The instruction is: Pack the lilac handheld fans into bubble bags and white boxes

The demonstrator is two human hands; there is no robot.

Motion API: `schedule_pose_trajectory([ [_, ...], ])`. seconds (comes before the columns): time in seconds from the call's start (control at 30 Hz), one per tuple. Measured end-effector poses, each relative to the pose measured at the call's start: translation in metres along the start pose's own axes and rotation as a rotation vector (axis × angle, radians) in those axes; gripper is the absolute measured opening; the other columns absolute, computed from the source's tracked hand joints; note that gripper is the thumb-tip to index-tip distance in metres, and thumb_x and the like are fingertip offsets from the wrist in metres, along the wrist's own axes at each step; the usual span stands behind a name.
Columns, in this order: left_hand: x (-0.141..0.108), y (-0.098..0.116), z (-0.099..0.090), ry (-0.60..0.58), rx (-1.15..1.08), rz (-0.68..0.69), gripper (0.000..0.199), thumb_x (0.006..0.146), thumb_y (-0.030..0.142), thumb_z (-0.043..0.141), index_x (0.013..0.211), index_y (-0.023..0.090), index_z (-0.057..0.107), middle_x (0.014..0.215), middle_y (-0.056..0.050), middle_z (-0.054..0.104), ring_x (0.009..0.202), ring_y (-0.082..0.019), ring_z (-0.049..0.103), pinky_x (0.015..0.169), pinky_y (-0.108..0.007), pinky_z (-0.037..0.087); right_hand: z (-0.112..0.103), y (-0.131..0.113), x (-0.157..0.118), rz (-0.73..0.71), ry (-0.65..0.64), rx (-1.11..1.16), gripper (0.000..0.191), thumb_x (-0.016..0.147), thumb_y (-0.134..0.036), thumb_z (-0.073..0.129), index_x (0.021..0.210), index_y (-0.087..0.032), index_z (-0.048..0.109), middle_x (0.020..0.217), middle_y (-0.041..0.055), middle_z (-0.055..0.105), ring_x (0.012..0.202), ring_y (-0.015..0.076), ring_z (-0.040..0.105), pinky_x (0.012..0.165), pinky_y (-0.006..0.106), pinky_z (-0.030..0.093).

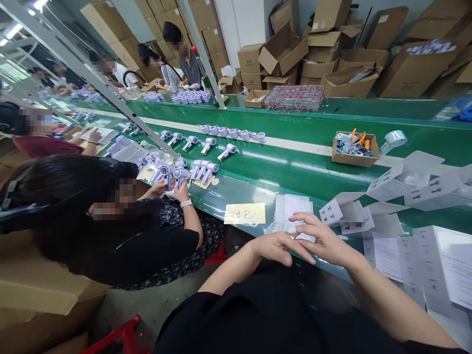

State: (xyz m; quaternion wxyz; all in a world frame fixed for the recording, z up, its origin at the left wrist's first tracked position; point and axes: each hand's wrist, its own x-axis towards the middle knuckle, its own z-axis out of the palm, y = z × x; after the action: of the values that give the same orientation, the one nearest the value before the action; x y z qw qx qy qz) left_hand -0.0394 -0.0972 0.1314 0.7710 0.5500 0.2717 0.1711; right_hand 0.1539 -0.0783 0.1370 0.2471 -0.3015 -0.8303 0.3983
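Note:
Close together at the table's near edge, my two hands overlap at the fingertips. My left hand point(277, 247) has its fingers stretched out to the right, with nothing seen in it. My right hand point(321, 239) crosses over from the right, its fingers spread, over the near part of a stack of clear bubble bags point(291, 209). Left of the bags lies a yellow paper sign point(245, 213) with handwriting. White boxes point(341, 210) stand open to the right of my right hand.
A co-worker point(73, 216) at my left holds lavender handheld fans. More fans point(208, 145) line the green table point(287, 169). A small carton point(356, 160) of parts sits at the right centre. Cardboard boxes point(282, 54) are piled behind. A red stool point(118, 339) stands lower left.

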Motion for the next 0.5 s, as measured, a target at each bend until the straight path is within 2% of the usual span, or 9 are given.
schedule_pose_trajectory([
  [0.07,-0.005,0.013,-0.001,-0.064,0.226,-0.041,0.062,0.044,0.061,0.076,0.089,0.019,0.074,0.106,-0.009,0.064,0.109,-0.035,0.052,0.092,-0.038,0.04,-0.006,-0.007,-0.002,-0.064,0.018,-0.046,0.019,0.086,-0.028,0.053,0.102,-0.026,0.062,0.126,0.0089,0.05,0.124,0.0248,0.04,0.098,0.045,0.041],
  [0.1,-0.008,0.018,0.0,-0.059,0.328,-0.031,0.057,0.045,0.056,0.078,0.089,0.02,0.074,0.101,-0.008,0.065,0.106,-0.034,0.053,0.091,-0.038,0.041,-0.009,-0.01,-0.003,-0.08,0.019,-0.064,0.019,0.086,-0.027,0.053,0.103,-0.026,0.062,0.128,0.009,0.049,0.124,0.025,0.039,0.098,0.045,0.041],
  [0.17,-0.013,0.026,0.003,0.009,0.519,0.033,0.049,0.047,0.052,0.079,0.086,0.024,0.075,0.096,-0.006,0.067,0.103,-0.034,0.054,0.09,-0.039,0.041,-0.014,-0.017,-0.006,-0.093,0.02,-0.099,0.02,0.086,-0.026,0.052,0.103,-0.026,0.061,0.132,0.0086,0.045,0.124,0.0254,0.039,0.097,0.046,0.041],
  [0.27,-0.015,0.033,0.009,0.048,0.765,0.138,0.046,0.051,0.052,0.078,0.091,0.031,0.073,0.104,-0.005,0.064,0.111,-0.034,0.049,0.097,-0.046,0.036,-0.017,-0.022,-0.01,-0.136,0.085,-0.148,0.019,0.085,-0.023,0.052,0.101,-0.028,0.062,0.13,0.0077,0.046,0.123,0.0256,0.041,0.097,0.047,0.041],
  [0.4,-0.014,0.041,0.016,-0.04,0.986,0.283,0.041,0.065,0.046,0.073,0.104,0.034,0.068,0.127,-0.006,0.049,0.127,-0.034,0.034,0.107,-0.051,0.02,-0.009,-0.017,-0.018,-0.142,0.353,-0.21,0.012,0.081,-0.018,0.058,0.089,-0.025,0.063,0.108,0.0083,0.054,0.105,0.0237,0.053,0.088,0.044,0.048],
  [0.5,-0.012,0.041,0.019,0.001,1.128,0.364,0.04,0.072,0.047,0.066,0.11,0.034,0.065,0.144,-0.007,0.027,0.134,-0.037,0.019,0.107,-0.057,0.012,-0.006,-0.018,-0.025,-0.106,0.584,-0.32,0.005,0.075,-0.022,0.065,0.079,-0.026,0.064,0.102,0.0081,0.054,0.098,0.0255,0.055,0.081,0.045,0.05],
])
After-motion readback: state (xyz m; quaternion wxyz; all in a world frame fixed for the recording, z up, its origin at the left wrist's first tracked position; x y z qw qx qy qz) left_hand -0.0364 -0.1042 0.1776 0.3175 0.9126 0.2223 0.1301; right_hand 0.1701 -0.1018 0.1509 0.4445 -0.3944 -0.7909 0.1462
